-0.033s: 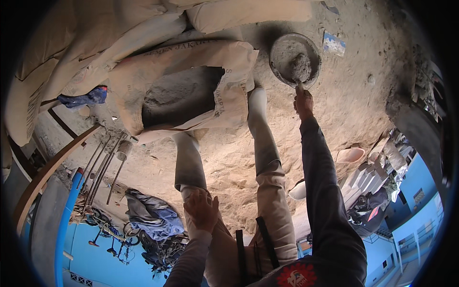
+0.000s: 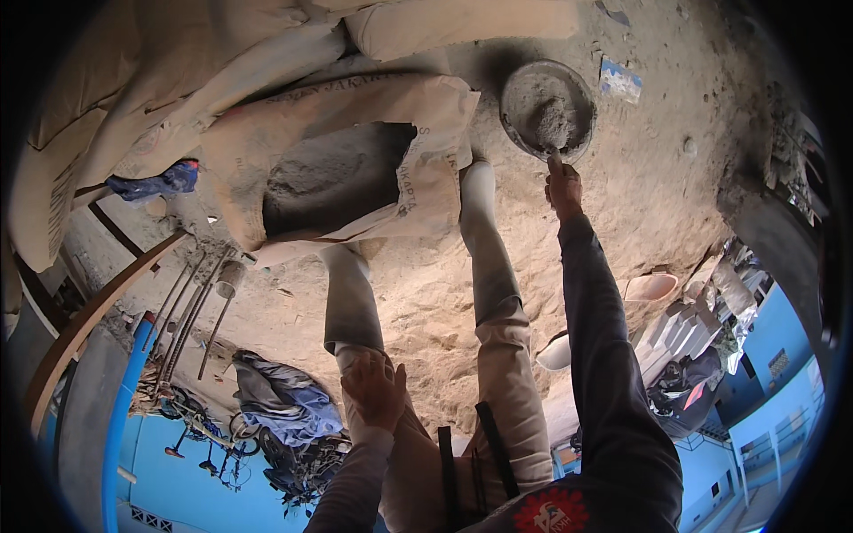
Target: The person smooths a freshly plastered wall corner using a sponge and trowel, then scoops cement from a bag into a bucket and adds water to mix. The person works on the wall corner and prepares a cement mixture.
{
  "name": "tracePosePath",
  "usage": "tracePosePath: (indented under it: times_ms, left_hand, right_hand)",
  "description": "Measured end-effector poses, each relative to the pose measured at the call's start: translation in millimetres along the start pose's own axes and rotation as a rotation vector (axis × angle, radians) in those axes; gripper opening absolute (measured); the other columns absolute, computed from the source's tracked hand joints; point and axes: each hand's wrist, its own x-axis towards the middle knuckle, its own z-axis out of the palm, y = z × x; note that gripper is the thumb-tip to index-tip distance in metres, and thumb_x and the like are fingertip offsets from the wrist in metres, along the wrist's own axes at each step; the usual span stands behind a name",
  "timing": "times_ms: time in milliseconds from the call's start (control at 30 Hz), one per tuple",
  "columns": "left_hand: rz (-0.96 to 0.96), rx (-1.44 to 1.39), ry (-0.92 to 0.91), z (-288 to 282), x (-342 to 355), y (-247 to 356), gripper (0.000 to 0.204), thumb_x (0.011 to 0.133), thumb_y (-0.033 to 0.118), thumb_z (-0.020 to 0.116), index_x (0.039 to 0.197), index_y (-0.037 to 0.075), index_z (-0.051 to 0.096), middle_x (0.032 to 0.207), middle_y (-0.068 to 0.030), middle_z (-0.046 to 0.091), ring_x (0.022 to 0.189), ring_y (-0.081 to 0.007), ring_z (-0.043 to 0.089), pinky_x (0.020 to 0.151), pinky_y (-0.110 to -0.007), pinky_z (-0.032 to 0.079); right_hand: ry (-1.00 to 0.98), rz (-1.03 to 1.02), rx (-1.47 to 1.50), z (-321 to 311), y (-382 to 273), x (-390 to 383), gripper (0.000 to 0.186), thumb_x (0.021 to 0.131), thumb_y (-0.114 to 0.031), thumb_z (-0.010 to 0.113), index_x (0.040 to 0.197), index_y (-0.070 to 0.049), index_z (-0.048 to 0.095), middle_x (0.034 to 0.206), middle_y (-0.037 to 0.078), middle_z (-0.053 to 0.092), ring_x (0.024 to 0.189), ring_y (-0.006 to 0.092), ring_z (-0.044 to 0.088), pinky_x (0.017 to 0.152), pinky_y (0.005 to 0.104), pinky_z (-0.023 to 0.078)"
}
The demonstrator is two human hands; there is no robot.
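Observation:
My right hand [image 2: 563, 190] is closed round the handle of a trowel [image 2: 555, 162]. Its blade is hidden under a mound of grey powder inside a round, dark bucket [image 2: 582, 98], which has more of this powder in it. My left hand [image 2: 374, 391] lies flat on my left thigh with its fingers apart, holding nothing. Left of the bucket, a brown paper cement sack [image 2: 444, 111] lies on its side. Through a big torn opening in its top, grey cement powder [image 2: 333, 173] shows. My feet stand close to the sack's near edge.
More full sacks [image 2: 258, 67] are piled behind the open one. A blue cloth [image 2: 160, 181], metal rods [image 2: 182, 311] and a curved wooden bar [image 2: 98, 311] lie left. A pinkish sandal-like object [image 2: 651, 288] is on the dirt floor to the right, and a blue-white scrap [image 2: 620, 82] beyond the bucket.
The powder mound on the trowel has shifted slightly left inside the bucket, and my right hand with it by a very small amount. My left hand stays on my thigh.

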Motion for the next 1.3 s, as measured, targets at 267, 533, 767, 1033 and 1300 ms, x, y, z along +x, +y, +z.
tracePosePath:
  times_ms: [267,533,767,1033,1300]
  left_hand:
    - [-0.023,-0.011,0.019,4,-3,-4,0.059,0.097,0.054,0.068,0.138,0.011,0.067,0.149,-0.0109,0.057,0.146,-0.0311,0.046,0.118,-0.063,0.029]
    - [-0.001,-0.021,0.077,13,6,-4,0.058,0.096,0.052,0.071,0.137,0.012,0.067,0.148,-0.0105,0.059,0.143,-0.0303,0.048,0.116,-0.059,0.031]
    - [-0.028,-0.038,0.095,18,-4,-17,0.062,0.098,0.056,0.067,0.139,0.011,0.067,0.148,-0.0108,0.059,0.144,-0.0313,0.047,0.117,-0.063,0.030]
    - [-0.041,-0.128,0.106,12,-1,-17,0.061,0.094,0.051,0.074,0.135,0.007,0.068,0.144,-0.0127,0.061,0.142,-0.0331,0.049,0.118,-0.061,0.030]
    - [-0.026,-0.127,0.152,15,-5,-31,0.061,0.095,0.053,0.071,0.132,0.006,0.070,0.142,-0.0124,0.060,0.139,-0.0333,0.049,0.118,-0.062,0.030]
  right_hand:
    - [0.012,-0.059,-0.099,11,-6,10,0.048,0.103,-0.056,0.066,0.101,-0.008,0.067,0.065,0.005,0.059,0.047,0.0173,0.056,0.044,0.0370,0.043]
    - [0.248,-0.225,-0.854,-24,-4,29,0.052,0.101,-0.042,0.067,0.144,-0.016,0.057,0.142,0.020,0.061,0.133,0.0417,0.058,0.109,0.0537,0.048]
    - [0.385,-0.524,-0.582,21,-29,-117,0.039,0.109,-0.032,0.061,0.141,-0.008,0.056,0.122,0.023,0.065,0.117,0.0467,0.061,0.097,0.0564,0.050]
    - [-0.197,-1.003,-0.843,155,-65,-170,0.034,0.102,-0.031,0.072,0.130,-0.014,0.063,0.109,0.015,0.070,0.102,0.0392,0.071,0.082,0.0521,0.060]
    - [-0.496,-0.907,-0.878,262,-69,-136,0.038,0.100,-0.044,0.070,0.127,-0.016,0.068,0.118,0.016,0.075,0.112,0.0375,0.072,0.094,0.0514,0.057]
